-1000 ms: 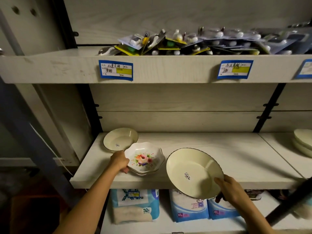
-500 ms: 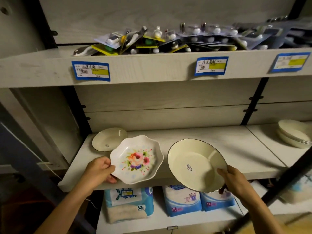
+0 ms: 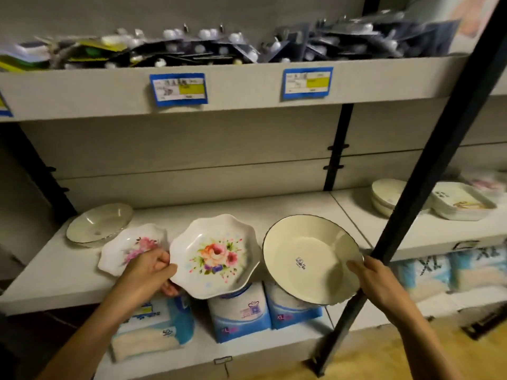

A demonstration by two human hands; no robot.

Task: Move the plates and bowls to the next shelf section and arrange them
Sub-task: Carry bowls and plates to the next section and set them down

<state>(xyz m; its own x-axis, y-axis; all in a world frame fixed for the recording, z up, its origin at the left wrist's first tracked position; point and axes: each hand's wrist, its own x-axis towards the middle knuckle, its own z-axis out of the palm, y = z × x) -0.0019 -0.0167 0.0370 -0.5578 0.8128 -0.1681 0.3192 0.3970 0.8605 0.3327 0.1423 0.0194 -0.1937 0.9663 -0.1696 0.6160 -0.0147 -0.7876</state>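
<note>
- Hands both busy, each w/ one dish, held in front of the middle shelf (image 3: pixel 247 209).
- Left hand (image 3: pixel 145 272) clamped on left rim of the floral bowl (image 3: pixel 215 255): thumb on top, fingers under. Bowl has a wavy edge, is tilted toward the camera, off the shelf.
- Right hand (image 3: pixel 375 281) clamped on right rim of the cream plate (image 3: pixel 310 256); dark edge line, small sticker near centre. Also tilted, off the shelf, just beside the floral bowl.
- On the shelf, left part: second floral dish (image 3: pixel 129 249) lying flat, partly behind left hand; cream bowl (image 3: pixel 100 223) behind it, near the back corner.
- Next section to the right, past the black upright (image 3: pixel 336 149): stack of cream bowls (image 3: pixel 386 196), then stack of square dishes (image 3: pixel 463 205) beside it.
- Diagonal black bar (image 3: pixel 428 174) crosses in front of that section.
- Lower shelf: blue-white packs (image 3: pixel 238 314) under the held dishes.
</note>
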